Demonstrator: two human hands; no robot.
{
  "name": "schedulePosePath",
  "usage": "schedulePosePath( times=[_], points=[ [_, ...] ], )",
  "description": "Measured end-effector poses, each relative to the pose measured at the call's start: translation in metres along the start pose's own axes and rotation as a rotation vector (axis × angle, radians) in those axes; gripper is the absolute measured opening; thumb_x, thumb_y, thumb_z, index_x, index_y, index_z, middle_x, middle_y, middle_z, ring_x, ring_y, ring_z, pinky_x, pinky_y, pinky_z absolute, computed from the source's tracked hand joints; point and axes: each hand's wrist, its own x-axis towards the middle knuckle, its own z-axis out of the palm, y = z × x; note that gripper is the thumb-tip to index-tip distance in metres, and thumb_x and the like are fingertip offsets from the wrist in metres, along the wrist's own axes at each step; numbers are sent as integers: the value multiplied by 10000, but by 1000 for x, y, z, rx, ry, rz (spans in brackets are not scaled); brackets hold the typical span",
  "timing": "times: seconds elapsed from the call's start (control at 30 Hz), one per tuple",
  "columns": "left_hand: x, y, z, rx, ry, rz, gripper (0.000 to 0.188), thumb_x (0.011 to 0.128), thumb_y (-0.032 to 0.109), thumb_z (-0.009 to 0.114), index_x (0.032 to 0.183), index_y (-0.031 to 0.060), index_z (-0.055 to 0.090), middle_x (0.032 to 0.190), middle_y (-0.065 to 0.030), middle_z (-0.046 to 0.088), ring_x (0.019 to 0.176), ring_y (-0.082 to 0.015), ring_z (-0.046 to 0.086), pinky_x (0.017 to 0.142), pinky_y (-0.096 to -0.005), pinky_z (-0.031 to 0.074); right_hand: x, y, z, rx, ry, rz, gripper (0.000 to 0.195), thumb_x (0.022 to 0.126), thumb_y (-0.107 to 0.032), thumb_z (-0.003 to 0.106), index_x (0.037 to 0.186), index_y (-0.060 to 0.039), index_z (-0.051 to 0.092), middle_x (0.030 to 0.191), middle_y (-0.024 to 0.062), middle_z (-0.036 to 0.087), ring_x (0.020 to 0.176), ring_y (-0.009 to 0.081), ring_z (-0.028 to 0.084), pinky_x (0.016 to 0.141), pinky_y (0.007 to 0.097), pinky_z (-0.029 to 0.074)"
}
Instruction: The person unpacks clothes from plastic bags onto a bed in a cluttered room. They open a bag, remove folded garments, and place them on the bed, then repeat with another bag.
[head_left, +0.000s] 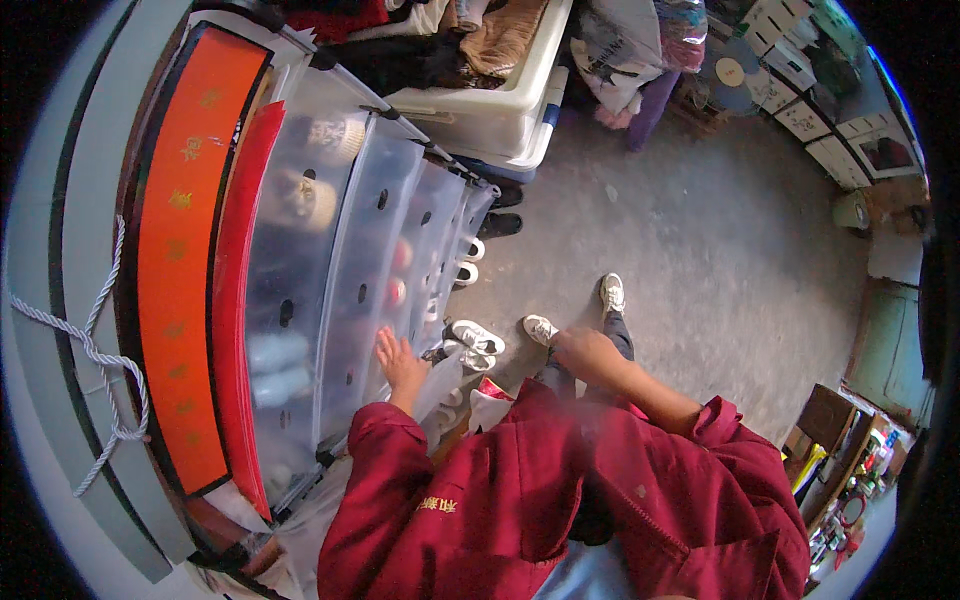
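Observation:
My left hand has its fingers apart against the clear plastic door panels of a shoe rack, low on the left. A loose sheet of clear plastic hangs just beside that hand. Blurred, my right hand hangs in front of my body above the floor, and its fingers are hard to make out. Behind the panels show light blue footwear and cream fuzzy slippers. A pair of white sneakers sits on the floor just past my left hand.
Red folded sheets and a long orange panel with writing stand along the rack. White shoes and black shoes lie beside it. Beyond are stacked plastic bins of clothes. A cluttered shelf stands right.

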Motion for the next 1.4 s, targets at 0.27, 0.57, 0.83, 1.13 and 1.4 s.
schedulePosePath(
  times=[0.27, 0.57, 0.83, 1.13, 1.4],
  points=[
    [85, 70, -10, 87, 121, 342, 772, 772, 260, 685, 1441, 47, 364, 1589, -102, 154, 1471, -301, 107, 1180, -491, 101, -8, 5, -1, 85, 5, 54, 343, 873, -288, 599, 1106, -37, 585, 974, 199, 648, 923, 368, 632, 827, 454, 503],
    [206, 119, -63, 667, 45, 329, 841, 900, 482, 518, 1527, 67, 141, 1609, -73, 57, 1484, -235, -1, 1192, -453, -4, -22, 53, 43, 105, -18, 54, 253, 872, -257, 596, 1008, -45, 591, 927, 172, 646, 904, 354, 635, 790, 445, 517],
    [235, 107, -56, 1105, 13, 326, 907, 899, 598, 464, 1536, 88, 68, 1615, -54, -24, 1482, -251, -67, 1183, -461, -45, -11, 103, 51, 239, -100, 171, 307, 886, -283, 600, 1104, -67, 607, 1003, 172, 645, 963, 362, 623, 839, 448, 499],
    [256, 139, -51, 941, 92, 337, 867, 885, 523, 515, 1528, 74, 148, 1611, -79, 44, 1483, -266, -6, 1187, -464, 2, 28, 103, 45, 300, -165, 249, 284, 880, -286, 605, 1080, -85, 609, 989, 155, 648, 933, 342, 632, 802, 435, 522],
    [301, 137, -74, 979, 177, 483, 880, 898, 587, 470, 1533, 86, 124, 1613, -50, 44, 1484, -228, -22, 1192, -438, -11, 8, 124, 30, 323, -18, 237, 265, 887, -290, 584, 1038, -73, 612, 948, 188, 651, 866, 359, 650, 733, 460, 535]
  ],
)
